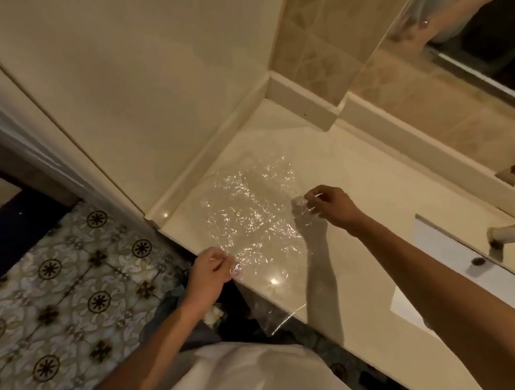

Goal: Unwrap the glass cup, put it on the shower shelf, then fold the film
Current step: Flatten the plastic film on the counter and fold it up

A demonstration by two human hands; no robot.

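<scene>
Grip: left hand (210,269), right hand (331,205) pinch film (252,219) edges | film seemingly spread on counter (356,188)

Both hands — left (208,271), right (331,206) — pinch crinkled film (252,219) spread over the counter (356,188).

Clear crinkled film (252,222) spread flat on counter, near corner overhanging edge

I see both my forearms bare and reaching forward, well apart. My left hand (210,271) sits lower and nearer my body, fingers curled, thumb and fingertips pinched together. My right hand (331,205) is stretched further out, knuckles up, thumb and forefinger also pinched closed.
</scene>
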